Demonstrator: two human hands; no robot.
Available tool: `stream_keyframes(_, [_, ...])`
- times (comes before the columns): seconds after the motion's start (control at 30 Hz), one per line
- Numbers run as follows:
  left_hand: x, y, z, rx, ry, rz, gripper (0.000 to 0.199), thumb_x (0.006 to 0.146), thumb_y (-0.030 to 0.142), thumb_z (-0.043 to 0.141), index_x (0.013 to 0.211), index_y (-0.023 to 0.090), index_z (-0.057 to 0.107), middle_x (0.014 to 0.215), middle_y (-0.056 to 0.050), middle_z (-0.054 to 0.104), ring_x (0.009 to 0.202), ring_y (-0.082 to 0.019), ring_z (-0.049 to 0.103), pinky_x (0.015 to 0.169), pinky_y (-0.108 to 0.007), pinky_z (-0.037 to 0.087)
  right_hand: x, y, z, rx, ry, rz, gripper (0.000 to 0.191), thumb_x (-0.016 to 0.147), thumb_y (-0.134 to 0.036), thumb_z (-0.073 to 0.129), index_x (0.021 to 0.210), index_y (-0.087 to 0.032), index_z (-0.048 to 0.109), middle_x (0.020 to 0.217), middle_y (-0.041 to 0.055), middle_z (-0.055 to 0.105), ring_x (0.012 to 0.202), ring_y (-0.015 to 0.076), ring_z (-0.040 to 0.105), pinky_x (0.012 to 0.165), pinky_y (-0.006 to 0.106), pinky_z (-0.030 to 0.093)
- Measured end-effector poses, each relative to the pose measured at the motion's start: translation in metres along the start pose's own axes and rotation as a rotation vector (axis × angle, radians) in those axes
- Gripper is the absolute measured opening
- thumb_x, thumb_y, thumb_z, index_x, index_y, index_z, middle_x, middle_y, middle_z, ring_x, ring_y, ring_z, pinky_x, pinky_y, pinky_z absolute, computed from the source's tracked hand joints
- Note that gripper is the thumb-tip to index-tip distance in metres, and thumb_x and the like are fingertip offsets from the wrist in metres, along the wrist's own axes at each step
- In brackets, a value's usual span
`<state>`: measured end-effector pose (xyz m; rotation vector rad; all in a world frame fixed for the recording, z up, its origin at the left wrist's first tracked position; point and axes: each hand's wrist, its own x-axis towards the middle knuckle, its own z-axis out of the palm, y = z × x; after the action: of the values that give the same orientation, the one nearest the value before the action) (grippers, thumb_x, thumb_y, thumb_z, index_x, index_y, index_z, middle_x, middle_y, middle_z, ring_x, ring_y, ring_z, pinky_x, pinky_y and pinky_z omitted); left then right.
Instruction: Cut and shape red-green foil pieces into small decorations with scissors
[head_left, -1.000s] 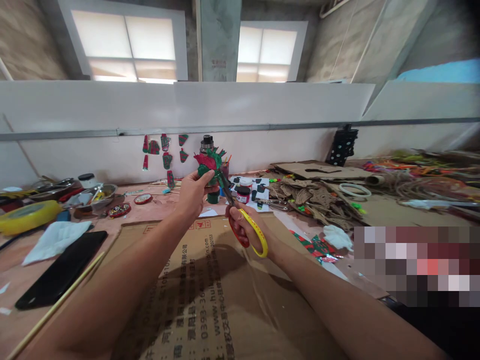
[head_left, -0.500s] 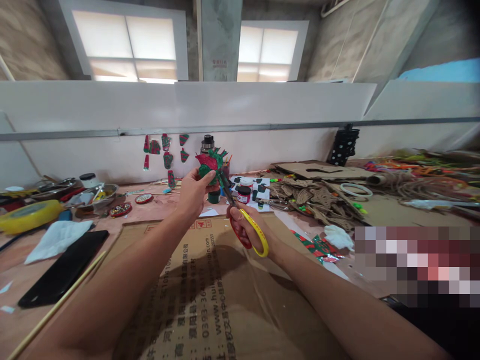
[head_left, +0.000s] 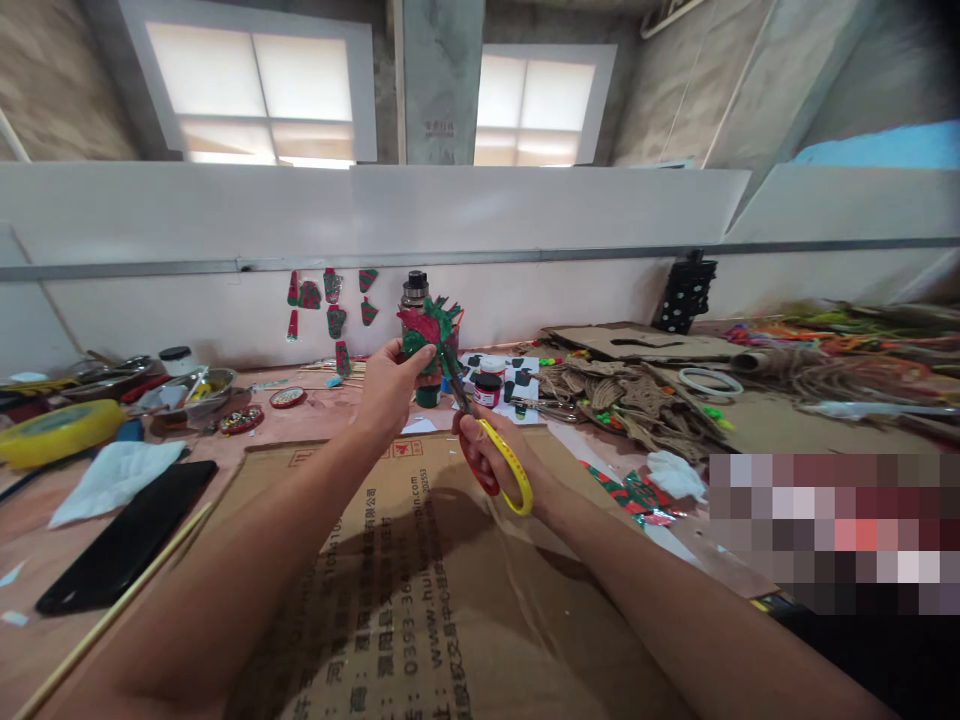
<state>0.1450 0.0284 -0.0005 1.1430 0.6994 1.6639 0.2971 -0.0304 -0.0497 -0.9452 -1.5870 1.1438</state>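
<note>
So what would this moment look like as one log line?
left grip: holds green-and-red piece | right grip: holds scissors, blades directed at piece, contact unclear | beneath: printed cardboard

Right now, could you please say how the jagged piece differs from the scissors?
The jagged piece is red and green; the scissors are dark-bladed, with one red and one yellow loop. The left hand pinches the jagged piece; the right hand holds the scissors. Both show red.
</note>
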Motion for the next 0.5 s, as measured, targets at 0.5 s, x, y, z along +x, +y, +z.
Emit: stream_keyframes(0.5, [-0.0042, 0.0003, 0.0039, -0.011, -0.007, -0.021, 0.044, 0.053, 0.036, 0.094, 0.083, 0.015, 0.068, 0.081, -0.003, 0.071, 0.068, -0.014, 0.065, 0.062, -0.027, 0.057, -0.0011, 0.0037, 0.0020, 0.072, 0.038, 0.031, 0.059, 0.077, -0.080, 0.062, 0.094, -0.024, 0.050, 0.056, -0.0099, 0.038, 0.038, 0.0068, 0.029, 0.034, 0.020, 0.026])
